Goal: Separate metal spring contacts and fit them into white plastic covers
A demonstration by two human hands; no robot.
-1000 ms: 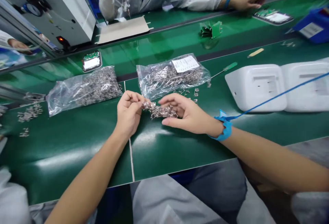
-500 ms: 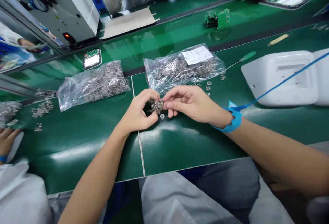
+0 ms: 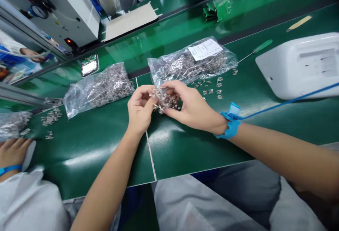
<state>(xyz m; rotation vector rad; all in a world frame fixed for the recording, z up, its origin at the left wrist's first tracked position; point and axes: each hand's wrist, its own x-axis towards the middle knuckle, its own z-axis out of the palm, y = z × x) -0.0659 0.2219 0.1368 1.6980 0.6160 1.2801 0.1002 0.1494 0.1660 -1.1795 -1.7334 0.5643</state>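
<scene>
My left hand (image 3: 141,109) pinches the left side of a tangled clump of small metal springs (image 3: 165,100). Curled around the right side of the same clump is my right hand (image 3: 189,107), its thumb below and fingers above. A blue wrist strap (image 3: 230,123) circles my right wrist. Just beyond my hands lies a clear plastic bag of springs (image 3: 182,65) with a white label (image 3: 205,49). Loose springs (image 3: 210,91) are scattered to the right of my hands. A second clear bag of springs (image 3: 102,88) rests to the left.
A white plastic housing (image 3: 286,77) sits at the right, the blue strap cord (image 3: 280,102) crossing before it. A green-handled screwdriver (image 3: 262,46) lies behind. At left are a co-worker's hand (image 3: 13,153) and a spring pile (image 3: 51,115). A grey machine (image 3: 71,8) stands back left.
My right hand has moved left and now wraps around the clump; before, it only pinched at its edge. My left hand has shifted to a pinch. The view has moved slightly.
</scene>
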